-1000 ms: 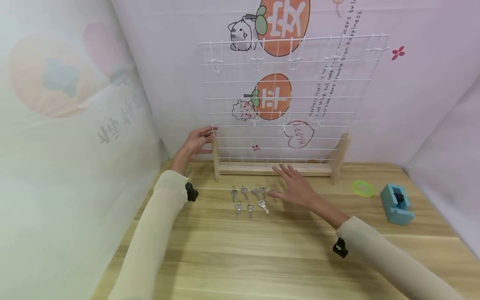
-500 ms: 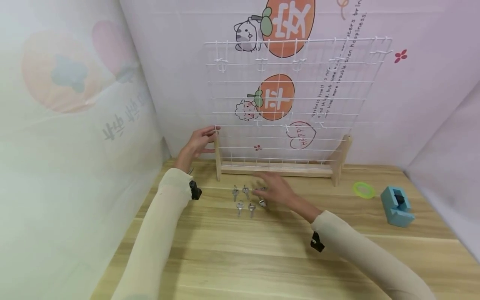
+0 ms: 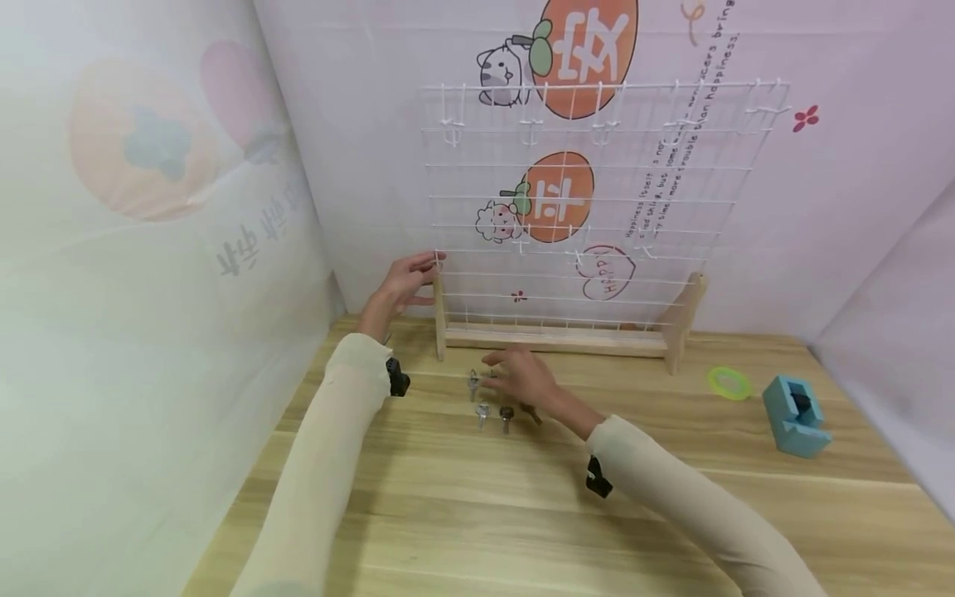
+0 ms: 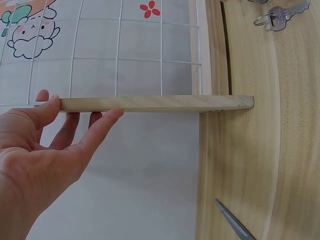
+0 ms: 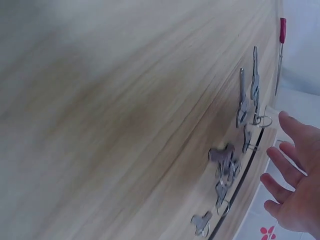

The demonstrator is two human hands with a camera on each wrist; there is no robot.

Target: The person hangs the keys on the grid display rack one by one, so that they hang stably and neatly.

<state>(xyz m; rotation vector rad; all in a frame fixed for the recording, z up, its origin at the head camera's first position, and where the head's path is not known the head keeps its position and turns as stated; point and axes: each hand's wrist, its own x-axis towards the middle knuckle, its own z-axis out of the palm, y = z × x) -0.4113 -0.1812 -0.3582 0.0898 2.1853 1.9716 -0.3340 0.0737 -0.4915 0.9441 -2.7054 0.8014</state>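
At ten o'clock from your spread, unladen right hand [image 3: 522,377], your left hand [image 3: 403,282] gripped the wooden upright [image 3: 440,319] near its top, presumably to steady the wire rack [image 3: 567,225]. Loose keys [image 3: 482,412] lay on the bench [image 3: 448,497] between six and nine o'clock of your right hand, seemingly spaced so each stayed reachable.

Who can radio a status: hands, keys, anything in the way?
Left hand on rack. Right hand by keys, gripping none. Keys lie on table. Right hand hides some from head view.
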